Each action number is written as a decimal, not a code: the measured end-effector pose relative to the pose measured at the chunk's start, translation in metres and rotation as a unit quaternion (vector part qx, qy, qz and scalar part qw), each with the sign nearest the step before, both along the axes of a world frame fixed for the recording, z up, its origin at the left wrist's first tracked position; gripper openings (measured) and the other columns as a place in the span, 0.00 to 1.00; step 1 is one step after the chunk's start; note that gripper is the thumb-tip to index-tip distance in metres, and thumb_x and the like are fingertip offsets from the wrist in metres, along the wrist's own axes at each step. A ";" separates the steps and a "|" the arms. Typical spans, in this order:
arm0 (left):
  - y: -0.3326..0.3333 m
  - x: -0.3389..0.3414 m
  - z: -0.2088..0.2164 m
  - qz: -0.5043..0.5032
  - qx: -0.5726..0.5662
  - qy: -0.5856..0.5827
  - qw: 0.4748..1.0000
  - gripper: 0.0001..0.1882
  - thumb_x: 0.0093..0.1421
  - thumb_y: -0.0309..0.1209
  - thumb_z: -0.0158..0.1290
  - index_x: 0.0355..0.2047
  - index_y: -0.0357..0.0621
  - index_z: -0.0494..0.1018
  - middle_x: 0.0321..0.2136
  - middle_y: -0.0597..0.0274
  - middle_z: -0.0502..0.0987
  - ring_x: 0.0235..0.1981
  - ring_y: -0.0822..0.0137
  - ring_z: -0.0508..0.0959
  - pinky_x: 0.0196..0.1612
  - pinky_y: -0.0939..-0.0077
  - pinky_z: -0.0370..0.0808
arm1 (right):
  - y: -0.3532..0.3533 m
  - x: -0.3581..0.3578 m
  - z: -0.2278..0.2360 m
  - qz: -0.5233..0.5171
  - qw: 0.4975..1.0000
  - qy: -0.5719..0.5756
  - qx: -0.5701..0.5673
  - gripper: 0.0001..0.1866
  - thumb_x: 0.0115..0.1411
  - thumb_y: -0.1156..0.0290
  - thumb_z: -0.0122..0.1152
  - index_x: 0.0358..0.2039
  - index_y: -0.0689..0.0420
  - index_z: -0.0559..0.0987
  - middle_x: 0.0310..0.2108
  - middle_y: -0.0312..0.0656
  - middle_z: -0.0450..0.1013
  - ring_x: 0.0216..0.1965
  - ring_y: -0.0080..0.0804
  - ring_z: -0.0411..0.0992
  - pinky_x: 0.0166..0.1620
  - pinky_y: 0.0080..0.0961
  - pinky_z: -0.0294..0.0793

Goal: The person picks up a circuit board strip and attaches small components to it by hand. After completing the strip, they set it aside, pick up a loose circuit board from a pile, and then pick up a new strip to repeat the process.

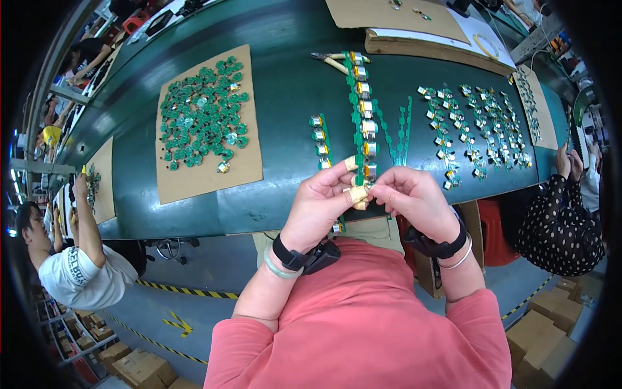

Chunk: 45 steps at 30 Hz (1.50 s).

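A long strip of green circuit boards (356, 123) with silver cells along its right side runs away from me over the bench. At its near end my left hand (324, 198), with pale yellow covers on some fingertips, grips the strip between thumb and fingers. Close against it, my right hand (411, 198) is pinched at the strip's edge; what lies between its fingertips is too small to make out. Cutting pliers (334, 63) with cream handles lie by the strip's far end. A shorter strip with cells (321, 139) rests left of it, and bare green board strips (402, 136) lie to the right.
On the green bench (285, 97), a cardboard sheet (210, 188) at left carries a pile of round green boards (204, 107). Several rows of boards with cells (473, 129) lie at right. A raised board (440, 48) stands at the back. Co-workers sit on both sides.
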State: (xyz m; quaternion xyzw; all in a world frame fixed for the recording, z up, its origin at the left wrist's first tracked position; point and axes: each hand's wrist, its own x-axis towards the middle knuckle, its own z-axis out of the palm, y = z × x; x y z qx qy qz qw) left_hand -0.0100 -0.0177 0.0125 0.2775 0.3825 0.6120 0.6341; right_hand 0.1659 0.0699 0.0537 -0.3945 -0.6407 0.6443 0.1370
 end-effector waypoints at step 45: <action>-0.010 -0.062 0.035 0.208 0.092 0.296 0.928 0.14 0.70 0.39 0.45 0.46 0.41 0.68 0.32 0.71 0.71 0.29 0.83 0.70 0.29 0.86 0.69 | -0.026 -0.099 0.004 0.001 0.975 0.221 -0.035 0.07 0.63 0.71 0.60 0.38 0.60 0.75 0.27 0.32 0.73 0.24 0.15 0.69 0.29 0.13 0.72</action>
